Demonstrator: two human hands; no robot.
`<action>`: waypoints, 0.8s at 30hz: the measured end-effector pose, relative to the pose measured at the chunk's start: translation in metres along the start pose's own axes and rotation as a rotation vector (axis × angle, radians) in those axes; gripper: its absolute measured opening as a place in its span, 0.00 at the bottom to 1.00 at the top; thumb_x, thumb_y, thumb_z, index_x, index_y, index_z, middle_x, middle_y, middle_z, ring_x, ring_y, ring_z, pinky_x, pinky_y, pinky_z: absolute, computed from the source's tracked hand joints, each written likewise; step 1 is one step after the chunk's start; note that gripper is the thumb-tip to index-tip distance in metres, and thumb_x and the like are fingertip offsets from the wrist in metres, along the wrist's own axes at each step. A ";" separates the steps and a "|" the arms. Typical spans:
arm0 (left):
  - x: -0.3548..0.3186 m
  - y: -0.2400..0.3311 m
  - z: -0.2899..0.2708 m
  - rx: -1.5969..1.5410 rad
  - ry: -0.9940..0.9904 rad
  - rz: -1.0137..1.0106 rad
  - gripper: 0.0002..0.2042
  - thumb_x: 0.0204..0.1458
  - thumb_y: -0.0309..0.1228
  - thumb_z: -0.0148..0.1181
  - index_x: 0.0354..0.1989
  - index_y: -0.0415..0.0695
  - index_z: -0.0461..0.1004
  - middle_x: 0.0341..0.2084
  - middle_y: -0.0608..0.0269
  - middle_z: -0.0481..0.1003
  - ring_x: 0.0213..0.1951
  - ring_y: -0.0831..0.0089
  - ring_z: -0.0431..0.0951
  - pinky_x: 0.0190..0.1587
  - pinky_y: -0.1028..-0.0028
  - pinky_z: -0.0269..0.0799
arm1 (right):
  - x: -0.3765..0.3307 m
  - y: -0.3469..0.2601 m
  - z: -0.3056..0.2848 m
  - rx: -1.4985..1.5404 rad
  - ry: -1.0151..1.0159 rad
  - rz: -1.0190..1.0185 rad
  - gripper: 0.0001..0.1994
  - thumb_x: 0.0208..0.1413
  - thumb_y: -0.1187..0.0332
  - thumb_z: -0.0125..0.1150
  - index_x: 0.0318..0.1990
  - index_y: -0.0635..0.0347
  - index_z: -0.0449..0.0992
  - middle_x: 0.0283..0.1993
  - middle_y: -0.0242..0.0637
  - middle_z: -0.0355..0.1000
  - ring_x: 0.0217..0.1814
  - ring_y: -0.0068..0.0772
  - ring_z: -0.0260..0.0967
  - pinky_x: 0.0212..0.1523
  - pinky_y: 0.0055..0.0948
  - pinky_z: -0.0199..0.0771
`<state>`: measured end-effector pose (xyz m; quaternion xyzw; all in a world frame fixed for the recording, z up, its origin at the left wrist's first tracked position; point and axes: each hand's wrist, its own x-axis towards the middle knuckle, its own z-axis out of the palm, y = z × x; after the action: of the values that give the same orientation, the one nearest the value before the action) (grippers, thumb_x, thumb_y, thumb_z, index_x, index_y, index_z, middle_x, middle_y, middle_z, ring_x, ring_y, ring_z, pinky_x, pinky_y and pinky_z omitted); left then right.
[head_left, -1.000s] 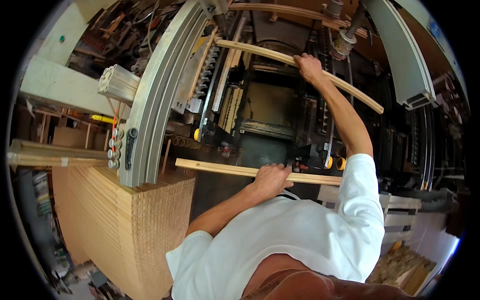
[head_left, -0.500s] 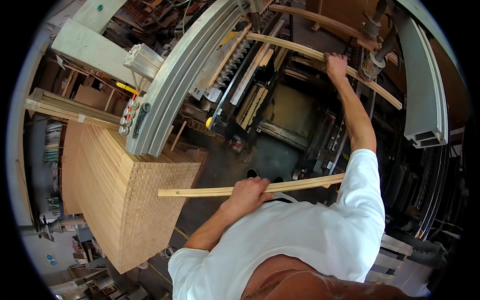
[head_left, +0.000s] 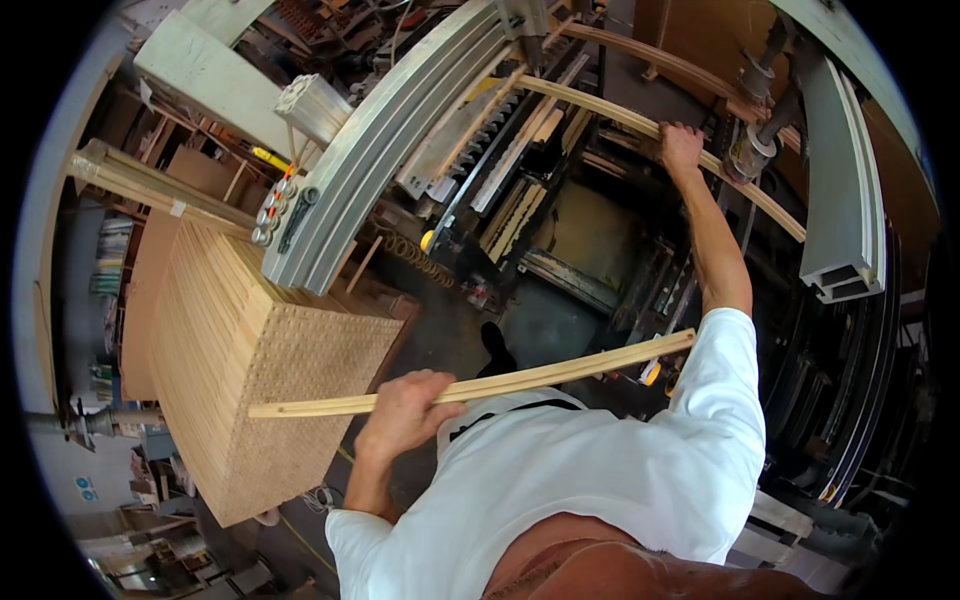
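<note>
Strip (head_left: pixel 555 374) in left hand (head_left: pixel 405 412), floor gap (head_left: pixel 437 335) beside stack edge (head_left: pixel 372 360)

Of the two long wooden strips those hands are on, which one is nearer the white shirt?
The strip in the left hand: it crosses just in front of the shirt, while the other strip, at the outstretched right hand, is farther off.

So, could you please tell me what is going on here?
A person in a white T-shirt is handling two narrow lengths of wood. The left hand grips the nearer strip, held in front of the body. The right hand reaches out, fingers curled over the farther strip, which spans the machine frame. A large stack of pale wood stands at the left, behind the nearer strip's left end in this view.
</note>
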<state>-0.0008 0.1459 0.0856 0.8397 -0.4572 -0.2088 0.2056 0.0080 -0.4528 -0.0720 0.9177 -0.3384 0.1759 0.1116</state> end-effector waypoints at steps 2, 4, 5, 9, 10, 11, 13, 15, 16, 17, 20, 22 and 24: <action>-0.021 0.000 -0.020 -0.025 -0.015 -0.154 0.16 0.45 0.37 0.69 0.39 0.42 0.77 0.32 0.52 0.77 0.37 0.50 0.77 0.38 0.59 0.72 | 0.001 0.001 0.002 0.010 -0.011 0.009 0.12 0.52 0.72 0.52 0.42 0.55 0.79 0.44 0.42 0.76 0.49 0.46 0.73 0.53 0.48 0.65; -0.046 -0.007 -0.034 -0.055 0.013 -0.250 0.14 0.45 0.33 0.69 0.40 0.42 0.78 0.31 0.53 0.77 0.36 0.56 0.78 0.38 0.65 0.72 | 0.002 0.002 0.006 -0.003 -0.030 0.014 0.11 0.53 0.71 0.52 0.41 0.54 0.79 0.44 0.42 0.76 0.49 0.46 0.73 0.53 0.47 0.65; -0.059 -0.010 -0.042 -0.122 0.041 -0.321 0.14 0.46 0.32 0.69 0.40 0.41 0.78 0.31 0.55 0.77 0.36 0.60 0.78 0.38 0.67 0.72 | 0.004 0.001 0.007 -0.015 -0.036 0.014 0.11 0.53 0.70 0.52 0.41 0.53 0.79 0.44 0.42 0.76 0.49 0.46 0.73 0.52 0.47 0.66; -0.122 -0.020 -0.066 -0.349 0.236 -0.508 0.14 0.47 0.26 0.68 0.42 0.37 0.78 0.32 0.63 0.78 0.36 0.74 0.75 0.40 0.73 0.71 | 0.009 -0.001 0.015 -0.042 -0.024 -0.024 0.10 0.55 0.66 0.50 0.39 0.50 0.79 0.42 0.41 0.77 0.48 0.49 0.74 0.49 0.51 0.67; -0.143 -0.023 -0.071 -0.394 0.314 -0.533 0.14 0.47 0.25 0.68 0.42 0.36 0.78 0.32 0.65 0.77 0.36 0.77 0.73 0.41 0.74 0.70 | 0.011 -0.002 0.017 -0.039 0.003 -0.042 0.10 0.55 0.67 0.49 0.37 0.52 0.78 0.42 0.43 0.77 0.45 0.50 0.75 0.44 0.52 0.70; -0.161 -0.032 -0.077 -0.415 0.390 -0.580 0.14 0.46 0.24 0.68 0.42 0.35 0.78 0.33 0.65 0.77 0.37 0.78 0.73 0.43 0.74 0.70 | 0.016 0.006 0.022 -0.068 -0.037 -0.028 0.09 0.55 0.66 0.49 0.37 0.53 0.77 0.40 0.45 0.76 0.43 0.52 0.75 0.40 0.53 0.72; -0.197 -0.033 -0.092 -0.376 0.568 -0.746 0.15 0.45 0.25 0.68 0.42 0.34 0.78 0.32 0.65 0.78 0.38 0.78 0.73 0.45 0.74 0.69 | 0.020 0.018 0.037 -0.039 -0.035 -0.007 0.10 0.58 0.63 0.49 0.37 0.55 0.76 0.41 0.46 0.77 0.43 0.53 0.76 0.38 0.51 0.74; -0.250 -0.059 -0.106 -0.249 0.612 -0.758 0.15 0.46 0.29 0.67 0.42 0.35 0.79 0.33 0.65 0.77 0.38 0.77 0.73 0.44 0.74 0.69 | 0.024 0.018 0.042 -0.024 -0.035 0.022 0.13 0.57 0.57 0.54 0.44 0.53 0.76 0.44 0.46 0.76 0.46 0.53 0.76 0.44 0.50 0.76; -0.272 -0.074 -0.115 -0.124 0.675 -0.718 0.15 0.46 0.30 0.66 0.42 0.36 0.79 0.31 0.65 0.76 0.36 0.77 0.72 0.42 0.74 0.69 | 0.033 0.035 0.043 -0.003 -0.045 0.083 0.18 0.57 0.54 0.56 0.51 0.50 0.75 0.48 0.46 0.75 0.49 0.53 0.75 0.47 0.50 0.75; -0.291 -0.078 -0.124 -0.194 0.718 -0.867 0.15 0.48 0.31 0.65 0.43 0.36 0.79 0.31 0.66 0.76 0.34 0.79 0.71 0.39 0.77 0.68 | 0.029 0.027 0.043 0.069 0.058 0.024 0.21 0.58 0.52 0.54 0.56 0.50 0.74 0.51 0.46 0.74 0.51 0.53 0.73 0.48 0.51 0.74; -0.368 -0.122 -0.141 -0.284 0.879 -0.857 0.14 0.55 0.34 0.62 0.45 0.38 0.77 0.27 0.72 0.74 0.30 0.83 0.70 0.33 0.79 0.64 | 0.012 -0.047 0.009 0.450 0.149 0.008 0.25 0.63 0.51 0.51 0.61 0.58 0.69 0.57 0.48 0.70 0.58 0.55 0.67 0.57 0.46 0.68; -0.398 -0.150 -0.156 -0.326 1.054 -0.816 0.14 0.58 0.36 0.60 0.46 0.39 0.77 0.27 0.71 0.75 0.30 0.83 0.72 0.33 0.79 0.66 | -0.023 -0.116 -0.039 0.698 0.116 -0.006 0.23 0.65 0.55 0.53 0.59 0.63 0.70 0.57 0.48 0.71 0.58 0.48 0.69 0.57 0.41 0.69; -0.427 -0.185 -0.173 -0.347 1.221 -0.843 0.14 0.58 0.36 0.59 0.47 0.39 0.77 0.27 0.69 0.76 0.30 0.83 0.73 0.33 0.78 0.67 | -0.050 -0.155 -0.051 0.932 0.102 -0.098 0.21 0.65 0.59 0.55 0.58 0.66 0.71 0.56 0.46 0.71 0.57 0.42 0.70 0.56 0.36 0.70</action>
<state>0.0068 0.6292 0.1996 0.8653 0.1363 0.1629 0.4540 0.0624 -0.2910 -0.0585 0.8750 -0.1739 0.3483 -0.2878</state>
